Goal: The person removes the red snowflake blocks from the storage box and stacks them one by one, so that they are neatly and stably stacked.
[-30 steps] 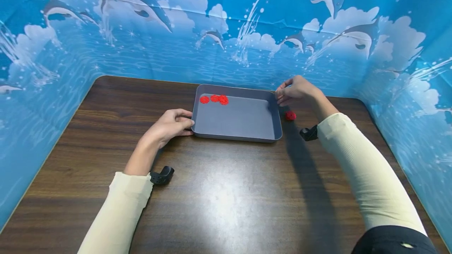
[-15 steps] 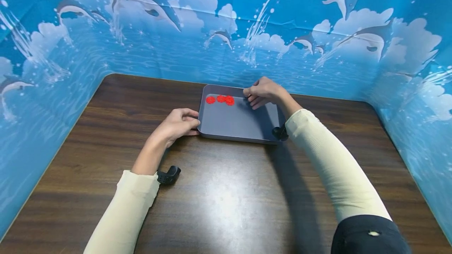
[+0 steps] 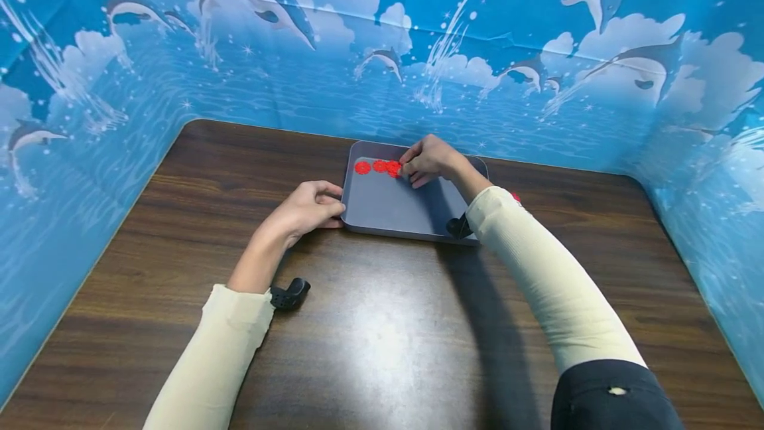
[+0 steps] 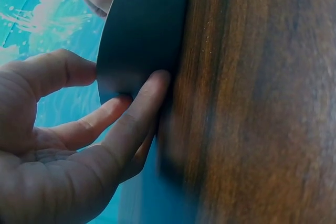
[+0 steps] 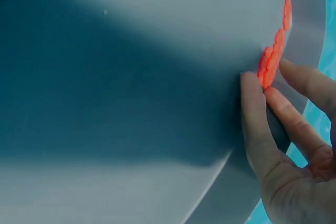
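A shallow grey tray [image 3: 382, 208] lies on the wooden table. My left hand [image 3: 304, 211] holds its left front corner; in the left wrist view one fingertip is at the rim and others press the outer wall. Inside the tray, by the back wall, are several red scalloped discs: one apart at the left [image 3: 363, 167], the rest overlapping. My right hand [image 3: 434, 158] reaches over the tray and pinches at the right end of this row. In the right wrist view thumb and fingertips straddle the end disc [image 5: 268, 69], their tips partly covering its edge.
Another red piece [image 3: 516, 197] shows on the table right of the tray, mostly behind my right sleeve [image 3: 537, 264]. A blue dolphin-print cloth [image 3: 286, 85] rises along the table's back and sides. A black wrist camera [image 3: 290, 294] sits on my left wrist.
My right hand has moved left from the tray's right rim, over the tray, down to the red discs. The left hand stays at its corner. The whole view has shifted slightly.
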